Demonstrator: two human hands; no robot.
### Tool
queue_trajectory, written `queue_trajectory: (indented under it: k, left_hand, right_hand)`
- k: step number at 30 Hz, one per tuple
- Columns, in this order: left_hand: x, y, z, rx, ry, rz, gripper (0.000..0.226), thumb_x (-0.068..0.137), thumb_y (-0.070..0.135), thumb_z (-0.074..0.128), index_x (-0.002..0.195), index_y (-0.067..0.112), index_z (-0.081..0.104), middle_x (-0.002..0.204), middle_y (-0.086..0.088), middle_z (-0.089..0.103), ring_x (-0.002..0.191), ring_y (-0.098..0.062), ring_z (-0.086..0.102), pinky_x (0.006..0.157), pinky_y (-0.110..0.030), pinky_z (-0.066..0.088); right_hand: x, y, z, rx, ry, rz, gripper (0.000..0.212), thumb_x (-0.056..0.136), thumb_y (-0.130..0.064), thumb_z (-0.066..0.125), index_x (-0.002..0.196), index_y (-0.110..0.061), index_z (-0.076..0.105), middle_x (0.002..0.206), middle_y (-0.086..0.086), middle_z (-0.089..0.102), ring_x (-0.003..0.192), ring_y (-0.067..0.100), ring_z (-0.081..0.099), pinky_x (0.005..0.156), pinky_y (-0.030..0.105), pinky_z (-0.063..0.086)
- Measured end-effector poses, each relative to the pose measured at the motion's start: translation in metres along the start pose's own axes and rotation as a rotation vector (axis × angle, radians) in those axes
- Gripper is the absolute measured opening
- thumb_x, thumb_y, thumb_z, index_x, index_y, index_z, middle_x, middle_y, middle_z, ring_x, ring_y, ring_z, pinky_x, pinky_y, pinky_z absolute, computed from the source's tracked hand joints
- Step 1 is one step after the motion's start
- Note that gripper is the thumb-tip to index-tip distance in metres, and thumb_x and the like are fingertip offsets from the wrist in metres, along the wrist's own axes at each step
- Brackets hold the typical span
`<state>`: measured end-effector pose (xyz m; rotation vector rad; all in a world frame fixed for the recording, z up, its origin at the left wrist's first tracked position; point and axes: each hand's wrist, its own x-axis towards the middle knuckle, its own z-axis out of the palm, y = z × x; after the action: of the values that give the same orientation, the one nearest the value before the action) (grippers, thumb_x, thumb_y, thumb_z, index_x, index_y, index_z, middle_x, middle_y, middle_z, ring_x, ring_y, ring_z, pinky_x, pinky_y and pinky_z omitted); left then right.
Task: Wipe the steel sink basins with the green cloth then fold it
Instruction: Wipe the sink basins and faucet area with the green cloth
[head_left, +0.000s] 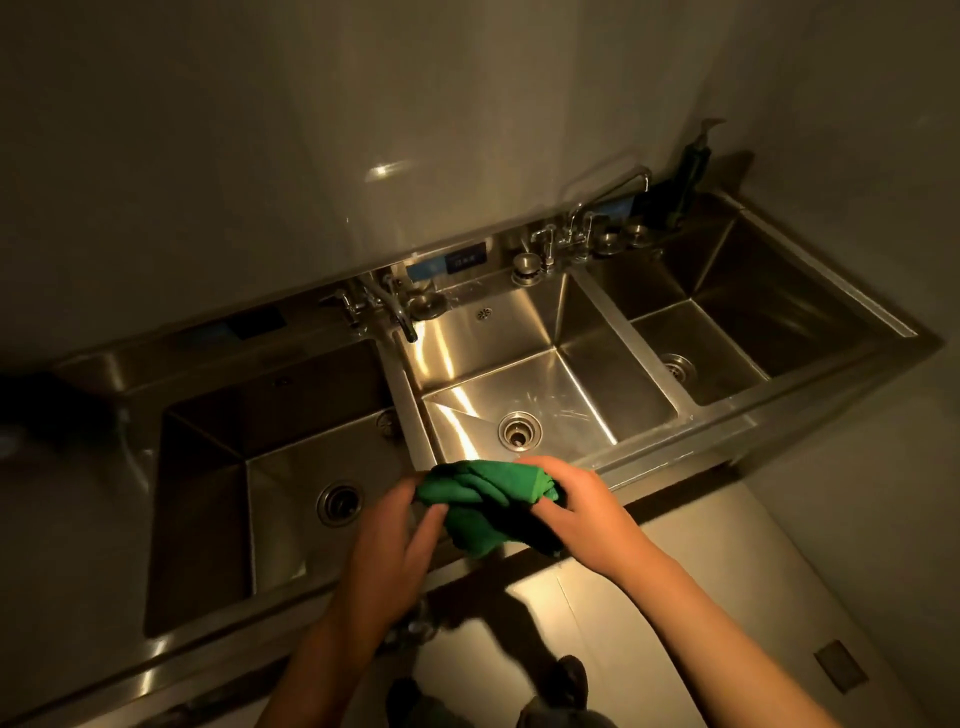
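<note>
The left hand (397, 525) and right hand (569, 501) both grip a bunched green cloth (483, 499), fingers curled into its folds, one hand at each end. The cloth hangs in the air above the front rim of a steel sink (670, 441), just in front of the middle basin (524, 384). Left of that basin lies the left basin (291, 483); right of it, the right basin (727, 332). A tap (400, 312) stands behind the middle basin.
</note>
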<state>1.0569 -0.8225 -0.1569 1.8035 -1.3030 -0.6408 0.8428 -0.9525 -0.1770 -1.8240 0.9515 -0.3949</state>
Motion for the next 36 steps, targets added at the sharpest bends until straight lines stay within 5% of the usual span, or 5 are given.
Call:
queue_trajectory:
  k: [12, 18, 25, 28, 36]
  left_hand:
    - [0.01, -0.037, 0.052, -0.135, -0.047, -0.221, 0.019, 0.1, 0.018, 0.063, 0.118, 0.022, 0.067, 0.106, 0.019, 0.073, 0.099, 0.005, 0.068, 0.08, -0.007, 0.048]
    - [0.024, -0.061, 0.072, -0.176, -0.056, -0.342, 0.015, 0.1, 0.019, 0.061, 0.112, 0.028, 0.064, 0.1, 0.004, 0.072, 0.09, 0.005, 0.068, 0.071, -0.006, 0.049]
    - [0.036, -0.088, 0.08, -0.173, -0.031, -0.425, 0.025, 0.095, 0.032, 0.059, 0.11, 0.013, 0.063, 0.091, -0.019, 0.068, 0.085, -0.03, 0.068, 0.08, -0.045, 0.058]
    - [0.041, -0.097, 0.085, -0.091, -0.036, -0.426, 0.012, 0.096, 0.026, 0.061, 0.096, 0.013, 0.06, 0.063, 0.003, 0.047, 0.056, -0.004, 0.046, 0.059, -0.025, 0.042]
    - [0.057, -0.107, 0.09, -0.064, -0.027, -0.411, 0.024, 0.094, 0.002, 0.062, 0.118, 0.007, 0.062, 0.051, 0.013, 0.048, 0.048, -0.002, 0.044, 0.057, -0.015, 0.039]
  right_hand:
    - [0.014, 0.055, 0.002, 0.219, -0.062, 0.167, 0.024, 0.095, -0.034, 0.067, 0.118, -0.041, 0.066, 0.11, -0.016, 0.074, 0.1, 0.002, 0.071, 0.081, 0.025, 0.059]
    - [0.037, 0.077, 0.011, 0.189, -0.102, 0.248, 0.027, 0.096, -0.03, 0.066, 0.123, -0.033, 0.066, 0.112, -0.012, 0.074, 0.103, 0.006, 0.07, 0.093, 0.039, 0.058]
    - [0.065, 0.091, 0.024, 0.078, -0.134, 0.295, 0.028, 0.097, -0.03, 0.064, 0.125, -0.03, 0.063, 0.108, -0.011, 0.073, 0.1, 0.005, 0.069, 0.094, 0.04, 0.057]
    - [0.074, 0.099, 0.031, 0.0, -0.133, 0.323, 0.03, 0.098, -0.026, 0.063, 0.128, -0.026, 0.061, 0.11, -0.011, 0.071, 0.101, 0.006, 0.067, 0.095, 0.036, 0.055]
    - [0.089, 0.115, 0.038, -0.068, -0.065, 0.362, 0.037, 0.095, -0.017, 0.064, 0.13, -0.029, 0.055, 0.11, -0.01, 0.068, 0.101, 0.01, 0.066, 0.089, 0.032, 0.053]
